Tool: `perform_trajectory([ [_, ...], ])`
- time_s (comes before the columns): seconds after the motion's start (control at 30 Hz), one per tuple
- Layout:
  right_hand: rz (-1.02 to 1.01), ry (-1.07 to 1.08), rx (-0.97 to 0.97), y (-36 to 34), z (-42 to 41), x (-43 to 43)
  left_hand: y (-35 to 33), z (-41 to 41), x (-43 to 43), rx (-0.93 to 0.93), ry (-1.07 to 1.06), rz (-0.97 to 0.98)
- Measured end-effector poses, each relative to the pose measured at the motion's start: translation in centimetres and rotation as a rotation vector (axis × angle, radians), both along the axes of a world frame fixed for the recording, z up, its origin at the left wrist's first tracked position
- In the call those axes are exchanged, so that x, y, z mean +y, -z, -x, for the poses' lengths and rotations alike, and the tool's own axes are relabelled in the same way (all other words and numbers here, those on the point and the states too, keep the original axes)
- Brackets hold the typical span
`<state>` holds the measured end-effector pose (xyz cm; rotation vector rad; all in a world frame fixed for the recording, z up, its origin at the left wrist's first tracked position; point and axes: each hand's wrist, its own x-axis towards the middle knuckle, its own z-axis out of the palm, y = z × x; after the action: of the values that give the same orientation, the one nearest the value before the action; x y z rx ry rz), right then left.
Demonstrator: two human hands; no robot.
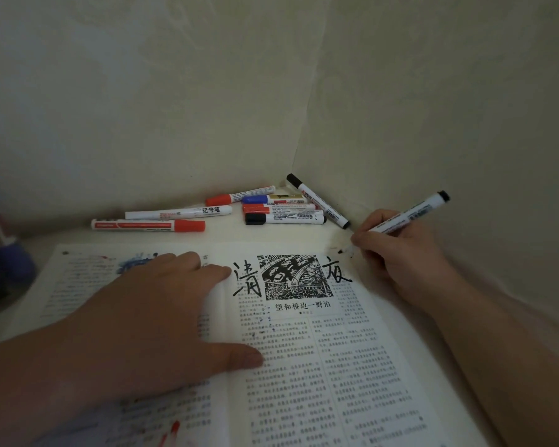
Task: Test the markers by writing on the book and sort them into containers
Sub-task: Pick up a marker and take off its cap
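The left hand point(152, 317) lies flat, fingers straight, on the book point(304, 366) at lower centre while the right hand point(397, 250) pinches a marker point(407, 217) at the page's upper right corner, where a stroke may slip onto the cloth point(226, 232).

Left hand point(149, 314) lies flat; right hand point(397, 253) pinches marker point(410, 214), grip curled.

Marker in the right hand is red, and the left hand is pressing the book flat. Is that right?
Not quite. The head view shows the marker in the right hand is white with a black end, not red. The left hand is indeed pressing the book flat.
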<state>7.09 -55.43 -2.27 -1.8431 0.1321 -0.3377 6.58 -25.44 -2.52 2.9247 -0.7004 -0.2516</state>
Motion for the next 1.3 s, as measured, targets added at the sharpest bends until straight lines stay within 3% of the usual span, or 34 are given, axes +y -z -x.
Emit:
perform_trajectory([
  [0.13, -0.173, -0.074, -0.102, -0.8, 0.7, 2.8, 0.3, -0.2, 0.3, 0.005, 0.013, 0.037],
  [0.27, -0.010, -0.366, 0.058, -1.6, 3.0, 8.6, 0.1, 0.0, 0.1, 0.028, 0.000, 0.027],
  [0.47, 0.096, -0.162, 0.108, -0.5, 3.2, 9.7, 0.0, 0.1, 0.3, 0.023, 0.005, 0.038],
  [1.0, 0.169, -0.290, 0.108, -0.5, 3.7, 10.1, 0.2, -0.1, 0.3, 0.013, 0.014, 0.029],
  [1.17, 0.121, -0.190, 0.109, -0.3, 3.3, 10.0, 0.4, -0.2, 0.3, 0.002, 0.017, 0.044],
  [1.3, 0.096, -0.239, 0.120, -0.4, 3.4, 10.0, 0.4, -0.2, 0.3, -0.009, 0.020, 0.045],
])
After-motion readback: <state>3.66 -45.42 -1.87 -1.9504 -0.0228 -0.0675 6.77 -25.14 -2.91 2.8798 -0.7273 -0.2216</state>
